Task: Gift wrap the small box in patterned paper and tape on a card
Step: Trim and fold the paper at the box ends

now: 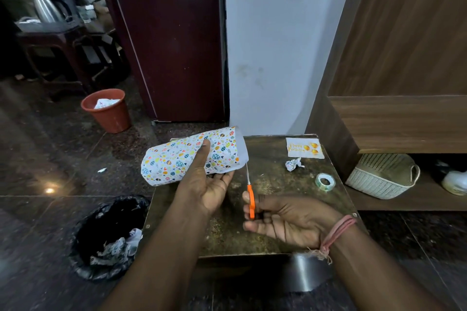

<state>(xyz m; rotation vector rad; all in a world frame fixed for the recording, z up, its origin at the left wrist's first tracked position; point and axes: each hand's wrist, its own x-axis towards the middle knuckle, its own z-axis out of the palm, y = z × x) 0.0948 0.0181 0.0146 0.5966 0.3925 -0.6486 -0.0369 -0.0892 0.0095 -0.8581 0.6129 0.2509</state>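
My left hand (206, 184) holds the box wrapped in egg-patterned paper (177, 159) above the left edge of the small table (278, 184), thumb on top and fingers underneath. A loose white flap of paper sticks out at the package's right end. My right hand (285, 219) grips orange-handled scissors (250, 199), whose blades point up toward that flap. A "Happy Birthday" card (304, 148) lies at the table's far right corner. A roll of clear tape (325, 182) sits near the right edge.
A crumpled paper scrap (293, 164) lies by the card. A black-lined bin (111, 237) with paper scraps stands left of the table, a red bucket (107, 110) farther back. A white woven basket (384, 175) sits on a low shelf to the right.
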